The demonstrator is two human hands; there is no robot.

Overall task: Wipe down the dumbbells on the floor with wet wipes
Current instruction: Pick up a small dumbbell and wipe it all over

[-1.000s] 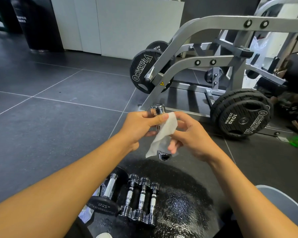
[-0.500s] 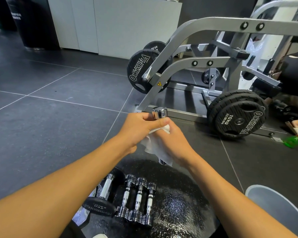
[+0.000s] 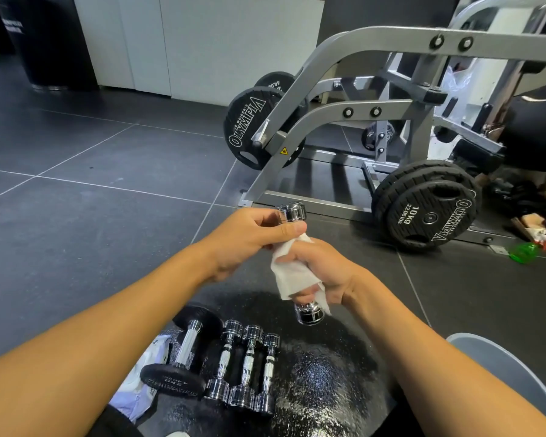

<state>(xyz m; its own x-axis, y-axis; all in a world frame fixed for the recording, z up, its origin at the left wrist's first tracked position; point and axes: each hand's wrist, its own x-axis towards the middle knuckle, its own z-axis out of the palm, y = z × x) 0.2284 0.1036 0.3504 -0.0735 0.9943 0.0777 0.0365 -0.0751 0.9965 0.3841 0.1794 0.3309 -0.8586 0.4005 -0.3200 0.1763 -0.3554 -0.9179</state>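
Note:
I hold a small chrome dumbbell point(image 3: 292, 212) upright above the floor. My left hand point(image 3: 249, 236) grips it just under the top head. My right hand point(image 3: 320, 268) wraps a white wet wipe point(image 3: 292, 272) around the handle, which is hidden; the lower head point(image 3: 309, 313) sticks out below. On a black speckled mat point(image 3: 325, 380) lie three small chrome dumbbells point(image 3: 245, 367) side by side and a larger black-ended dumbbell point(image 3: 183, 351) to their left. A wet wipes pack point(image 3: 139, 389) lies partly under my left forearm.
A grey weight machine frame point(image 3: 353, 108) with black Olympia plates point(image 3: 426, 212) stands ahead and to the right. A grey bin rim point(image 3: 501, 367) shows at lower right. A green item point(image 3: 522, 252) lies by the machine. Dark floor tiles point(image 3: 92, 222) stretch left.
My right hand has slid the wipe down the handle toward the lower head, which shows more now. The left hand keeps its grip at the top.

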